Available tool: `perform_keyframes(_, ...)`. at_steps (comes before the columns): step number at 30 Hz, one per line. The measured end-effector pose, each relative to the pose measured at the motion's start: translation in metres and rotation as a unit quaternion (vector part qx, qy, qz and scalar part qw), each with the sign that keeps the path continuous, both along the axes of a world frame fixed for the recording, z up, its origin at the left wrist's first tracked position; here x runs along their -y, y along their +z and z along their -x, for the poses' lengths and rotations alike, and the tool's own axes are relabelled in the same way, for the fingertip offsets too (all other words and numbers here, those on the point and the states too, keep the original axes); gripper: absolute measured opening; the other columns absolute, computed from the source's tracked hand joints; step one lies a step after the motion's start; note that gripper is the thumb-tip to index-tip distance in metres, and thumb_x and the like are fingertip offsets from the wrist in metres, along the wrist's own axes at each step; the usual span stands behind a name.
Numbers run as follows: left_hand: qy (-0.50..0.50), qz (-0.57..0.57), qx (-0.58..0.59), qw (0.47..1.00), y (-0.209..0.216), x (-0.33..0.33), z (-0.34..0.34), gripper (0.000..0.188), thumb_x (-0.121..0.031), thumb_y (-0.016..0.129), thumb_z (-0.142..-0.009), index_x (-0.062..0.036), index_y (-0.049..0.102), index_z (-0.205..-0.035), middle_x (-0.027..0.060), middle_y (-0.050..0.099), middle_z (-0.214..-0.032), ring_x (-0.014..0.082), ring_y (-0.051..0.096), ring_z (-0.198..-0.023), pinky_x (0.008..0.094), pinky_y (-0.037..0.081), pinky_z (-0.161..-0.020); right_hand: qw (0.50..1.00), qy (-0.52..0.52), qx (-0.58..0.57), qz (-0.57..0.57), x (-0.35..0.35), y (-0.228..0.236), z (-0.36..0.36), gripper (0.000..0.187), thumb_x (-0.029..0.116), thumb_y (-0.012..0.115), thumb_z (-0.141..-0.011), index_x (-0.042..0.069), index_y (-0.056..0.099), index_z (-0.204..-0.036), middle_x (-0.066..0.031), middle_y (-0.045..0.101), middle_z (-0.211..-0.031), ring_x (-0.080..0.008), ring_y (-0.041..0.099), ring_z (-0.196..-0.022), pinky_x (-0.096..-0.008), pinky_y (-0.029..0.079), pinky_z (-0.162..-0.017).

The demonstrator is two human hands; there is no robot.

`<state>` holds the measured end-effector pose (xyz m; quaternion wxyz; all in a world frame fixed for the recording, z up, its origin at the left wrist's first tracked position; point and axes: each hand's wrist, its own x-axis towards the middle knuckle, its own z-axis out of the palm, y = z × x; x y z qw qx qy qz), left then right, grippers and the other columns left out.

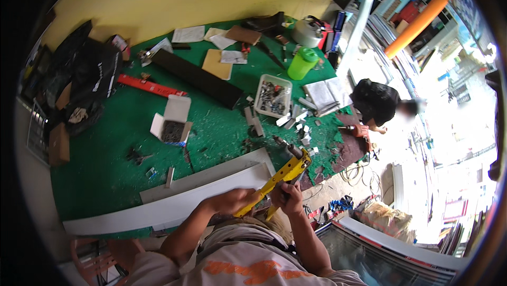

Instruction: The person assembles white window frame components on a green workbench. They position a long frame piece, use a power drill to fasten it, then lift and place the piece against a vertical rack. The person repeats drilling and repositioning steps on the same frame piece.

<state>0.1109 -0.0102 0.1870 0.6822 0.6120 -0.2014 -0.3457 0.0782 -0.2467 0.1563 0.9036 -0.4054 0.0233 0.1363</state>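
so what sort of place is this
Likely a workshop, perhaps for metalwork: a white tray of small loose parts, a yellow hand tool being held and what looks like a red drill point that way.

Lt. grey T-shirt (237, 251) w/ big irreg. orange print (259, 268) across front; short slvs. (150, 268), loose & creased. Dk. strip (275, 243) nr. waist, brownish cloth (281, 229) beyond. Forearms (185, 233), L hand (231, 200) & R hand (290, 199) bare.

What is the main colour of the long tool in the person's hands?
The long tool is mainly yellow, best seen in the head view.
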Motion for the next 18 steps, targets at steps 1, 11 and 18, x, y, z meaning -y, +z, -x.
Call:
perform_keyframes(1,0.005,0.001,-0.053,0.999,0.004,-0.006,0.012,0.039,-0.041,0.050,-0.108,-0.0032,0.059,-0.103,-0.0004,0.055,-0.076,0.0070,0.047,-0.066,0.0276,0.038,-0.056,0.991,-0.022,-0.019,0.130,0.016,0.001,-0.003,0.027,0.014,0.057,-0.092,0.006,0.052,-0.067,0.0005,0.045,-0.053,-0.0125,0.045,-0.042,-0.0283,0.035,-0.041)
perform_keyframes(11,0.115,0.034,-0.065,0.991,-0.055,0.086,0.052,0.049,-0.048,0.043,-0.108,-0.0033,0.060,-0.113,0.0007,0.060,-0.089,0.0098,0.055,-0.083,0.0293,0.046,-0.072,0.990,-0.013,-0.032,0.133,0.045,-0.007,0.008,0.067,0.021,0.057,-0.080,-0.005,0.042,-0.141,-0.0175,0.071,-0.102,-0.0216,0.066,-0.082,-0.0283,0.049,-0.070)
perform_keyframes(18,0.211,-0.416,0.287,0.837,-0.184,0.091,0.006,0.110,-0.053,0.082,-0.072,-0.0061,0.029,-0.156,0.0197,0.041,-0.152,0.0376,0.036,-0.145,0.0601,0.024,-0.117,0.800,0.118,-0.118,0.577,0.086,-0.062,0.035,0.042,0.025,0.064,-0.099,0.003,0.050,-0.133,-0.0099,0.067,-0.094,-0.0163,0.064,-0.083,-0.0354,0.051,-0.073)
